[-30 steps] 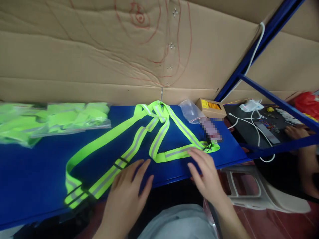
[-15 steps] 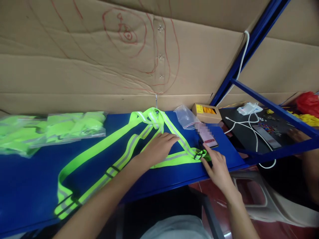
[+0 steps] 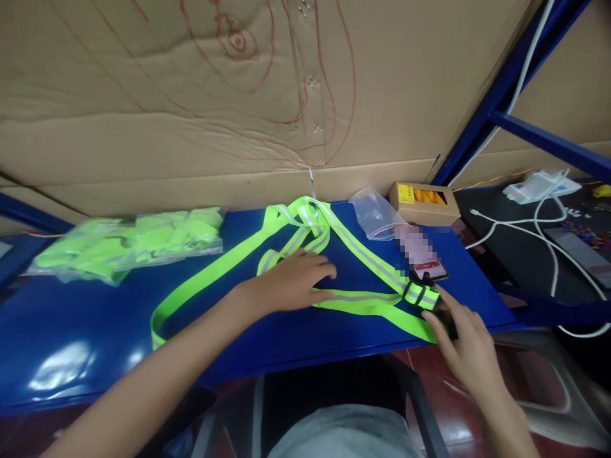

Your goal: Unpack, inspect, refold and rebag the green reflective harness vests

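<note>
A fluorescent yellow-green reflective strap harness (image 3: 360, 245) with a grey stripe lies spread on the blue table (image 3: 267, 337), its upper end gathered by a cord at the cardboard wall. My left hand (image 3: 296, 280) rests over its middle with fingers loosely bent and the thumb apart, touching one strap. At the right, my right hand (image 3: 465, 334) has thumb and index finger closed around the strap's looped end, beside a black slider buckle (image 3: 413, 293). Part of that end is hidden by the fingers. My left forearm covers the harness's lower left straps.
Clear bags of green straps (image 3: 157, 238) lie at the left. A phone (image 3: 432, 267), a clear plastic bag (image 3: 375, 213) and a cardboard box (image 3: 422, 202) with orange contents stand at the right. Beyond the blue frame (image 3: 548, 137), white cables (image 3: 513, 222) cross a black surface.
The camera view has shifted. My right hand has drawn the buckled strap end right and toward me, opening that loop wider. My left hand remains over the middle of the harness.
</note>
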A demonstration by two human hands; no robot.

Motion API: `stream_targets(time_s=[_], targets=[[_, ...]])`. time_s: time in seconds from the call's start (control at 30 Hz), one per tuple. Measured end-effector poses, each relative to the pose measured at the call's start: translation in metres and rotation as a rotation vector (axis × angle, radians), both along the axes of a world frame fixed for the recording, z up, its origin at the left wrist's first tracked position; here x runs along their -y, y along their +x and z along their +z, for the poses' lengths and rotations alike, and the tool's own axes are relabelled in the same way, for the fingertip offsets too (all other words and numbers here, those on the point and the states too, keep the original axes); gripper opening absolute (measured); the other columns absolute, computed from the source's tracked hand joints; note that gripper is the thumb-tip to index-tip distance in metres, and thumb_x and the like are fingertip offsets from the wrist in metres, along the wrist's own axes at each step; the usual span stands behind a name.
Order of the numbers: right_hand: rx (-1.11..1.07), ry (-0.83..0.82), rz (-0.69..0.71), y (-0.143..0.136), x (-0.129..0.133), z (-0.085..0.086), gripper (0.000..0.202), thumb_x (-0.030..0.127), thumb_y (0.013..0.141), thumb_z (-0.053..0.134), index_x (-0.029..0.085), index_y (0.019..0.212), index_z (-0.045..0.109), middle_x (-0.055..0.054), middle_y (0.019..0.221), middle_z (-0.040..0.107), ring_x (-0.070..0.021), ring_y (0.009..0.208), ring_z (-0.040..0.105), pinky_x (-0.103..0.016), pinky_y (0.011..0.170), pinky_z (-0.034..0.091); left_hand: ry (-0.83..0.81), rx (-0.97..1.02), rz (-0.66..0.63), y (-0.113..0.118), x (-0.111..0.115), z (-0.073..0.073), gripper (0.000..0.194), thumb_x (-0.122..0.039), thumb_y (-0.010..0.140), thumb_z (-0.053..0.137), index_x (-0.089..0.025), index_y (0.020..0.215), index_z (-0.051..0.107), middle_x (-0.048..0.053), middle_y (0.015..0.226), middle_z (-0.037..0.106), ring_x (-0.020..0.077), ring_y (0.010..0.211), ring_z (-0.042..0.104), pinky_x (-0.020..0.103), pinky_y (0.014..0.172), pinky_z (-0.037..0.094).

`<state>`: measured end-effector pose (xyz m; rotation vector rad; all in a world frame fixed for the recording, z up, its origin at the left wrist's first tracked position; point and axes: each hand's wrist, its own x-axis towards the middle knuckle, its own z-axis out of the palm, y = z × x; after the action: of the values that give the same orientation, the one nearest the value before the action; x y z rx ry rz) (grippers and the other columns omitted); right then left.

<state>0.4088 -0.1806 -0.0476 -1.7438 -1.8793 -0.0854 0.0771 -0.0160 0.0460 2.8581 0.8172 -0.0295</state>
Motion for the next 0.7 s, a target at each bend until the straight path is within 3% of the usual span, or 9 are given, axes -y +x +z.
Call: stream_targets(time_s=[0.1, 0.23, 0.37, 0.53, 0.6, 0.7], targets=[[0.025, 0.011, 0.035, 0.0, 0.001, -0.001, 0.055, 0.043, 0.103, 0.057, 0.021, 0.153, 0.047, -0.007, 0.097, 0.072, -0.0251, 0.085, 0.066, -0.037, 0.081, 0.045, 0.006, -0.01, 0.057, -0.034, 0.023, -0.01, 0.042, -0.038, 0.09, 0.077, -0.026, 0.127, 0.063, 0.007, 0.126, 0.069, 0.028, 0.121, 0.064, 0.049, 0.111, 0.038], [0.063, -0.011, 0.06, -0.002, 0.001, 0.0, 0.054, 0.045, 0.104, 0.057, 0.022, 0.151, 0.049, -0.005, 0.09, 0.07, -0.0246, 0.083, 0.065, -0.036, 0.078, 0.044, 0.113, -0.044, 0.069, -0.056, 0.041, -0.018, 0.035, -0.019, 0.095, 0.067, -0.025, 0.129, 0.061, 0.007, 0.128, 0.067, 0.0259, 0.123, 0.062, 0.047, 0.112, 0.036], [0.1, -0.01, 0.066, 0.0, 0.002, 0.0, 0.055, 0.049, 0.105, 0.052, 0.022, 0.152, 0.048, -0.007, 0.093, 0.07, -0.0256, 0.084, 0.065, -0.038, 0.077, 0.043, 0.176, -0.093, 0.064, -0.055, 0.05, -0.017, 0.042, 0.002, 0.09, 0.053, -0.022, 0.123, 0.063, 0.007, 0.117, 0.07, 0.0244, 0.114, 0.064, 0.041, 0.104, 0.042], [0.094, 0.089, -0.043, -0.011, 0.013, 0.009, 0.066, 0.057, 0.102, 0.052, 0.019, 0.155, 0.045, -0.019, 0.12, 0.067, -0.0377, 0.106, 0.065, -0.049, 0.086, 0.048, 0.205, -0.072, 0.053, -0.048, 0.063, -0.019, 0.041, 0.001, 0.088, 0.053, -0.018, 0.123, 0.063, 0.009, 0.114, 0.07, 0.0268, 0.11, 0.064, 0.043, 0.101, 0.043], [0.034, 0.2, -0.067, -0.026, 0.019, 0.018, 0.065, 0.049, 0.1, 0.06, 0.02, 0.156, 0.045, -0.021, 0.129, 0.063, -0.0405, 0.117, 0.062, -0.055, 0.095, 0.047, 0.183, -0.032, 0.053, -0.045, 0.065, -0.017, 0.032, -0.004, 0.093, 0.05, -0.018, 0.118, 0.065, 0.009, 0.107, 0.07, 0.0258, 0.104, 0.065, 0.043, 0.1, 0.043], [-0.054, 0.214, 0.124, -0.058, 0.022, 0.031, 0.055, 0.031, 0.099, 0.065, 0.027, 0.151, 0.049, -0.014, 0.127, 0.066, -0.0341, 0.12, 0.062, -0.052, 0.102, 0.047, 0.077, 0.081, 0.055, -0.037, 0.061, -0.012, 0.022, -0.012, 0.098, 0.048, -0.019, 0.109, 0.065, 0.006, 0.099, 0.07, 0.0232, 0.098, 0.065, 0.041, 0.098, 0.044]])
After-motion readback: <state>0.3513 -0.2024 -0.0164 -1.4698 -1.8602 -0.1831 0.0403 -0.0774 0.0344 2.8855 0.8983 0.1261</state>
